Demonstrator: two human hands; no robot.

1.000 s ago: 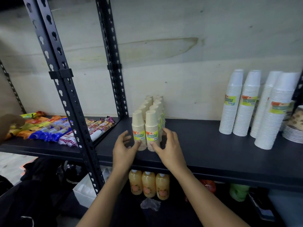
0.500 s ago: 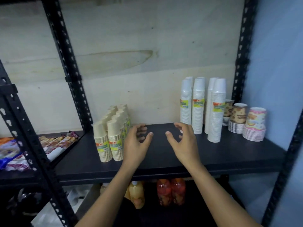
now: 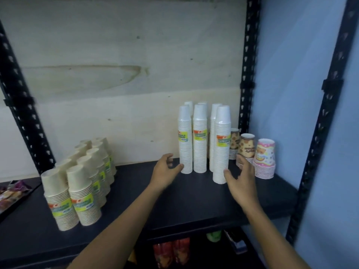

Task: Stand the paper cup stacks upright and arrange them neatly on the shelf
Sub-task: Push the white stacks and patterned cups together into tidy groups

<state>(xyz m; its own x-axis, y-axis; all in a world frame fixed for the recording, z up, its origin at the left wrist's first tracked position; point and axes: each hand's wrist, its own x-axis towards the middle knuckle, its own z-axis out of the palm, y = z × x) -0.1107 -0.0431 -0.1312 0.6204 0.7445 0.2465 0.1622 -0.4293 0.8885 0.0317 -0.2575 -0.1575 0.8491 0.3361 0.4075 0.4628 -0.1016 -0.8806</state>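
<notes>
Front white cup stacks [image 3: 200, 152] hide the rear ones. All stand upright, labelled; left hand [image 3: 164, 172] and right hand [image 3: 241, 181] flank their bases, fingers loosely spread.

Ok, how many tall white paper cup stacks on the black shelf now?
6 tall white paper cup stacks: two in front by the left hand, two behind them, one at the right hand, one behind it. More may be hidden.
</notes>
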